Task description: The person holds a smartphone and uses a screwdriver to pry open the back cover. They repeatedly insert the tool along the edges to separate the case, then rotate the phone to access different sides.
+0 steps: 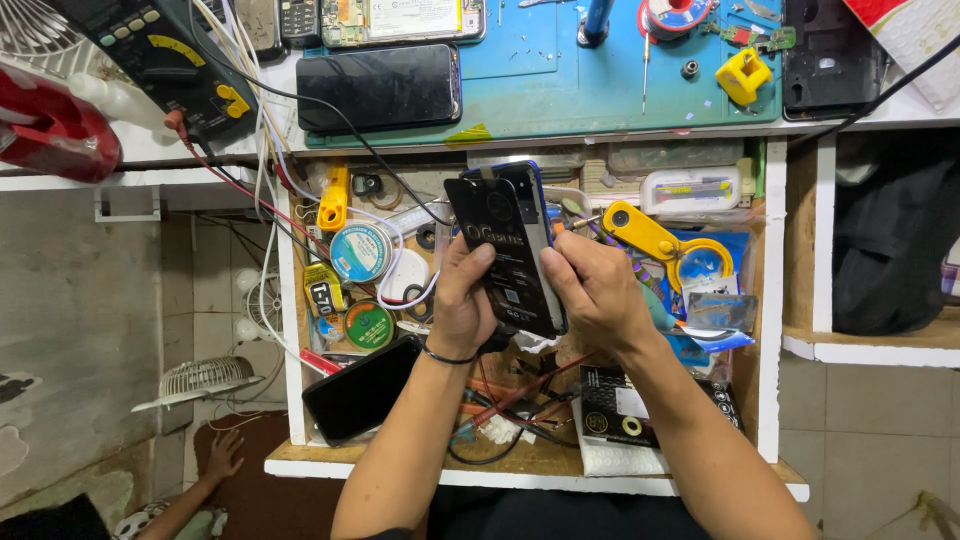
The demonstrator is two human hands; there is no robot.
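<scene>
My left hand (462, 300) and my right hand (597, 290) both grip a smartphone (520, 200) with a blue rim, held upright over an open drawer. A black rectangular sheet (497, 240) with light print lies against the phone's face. My left thumb presses on that sheet near its left edge. My right fingers wrap the phone's right edge and lower corner. A thin black band circles my left wrist.
The open drawer (775, 300) holds wire spools, a yellow tool (650, 240), a black phone (360, 390) and packets. Above, a teal work mat (560, 90) carries another dark phone (380, 88), a multimeter (165, 55) and small parts. Another person's hand (222, 455) rests low at left by a small fan (205, 380).
</scene>
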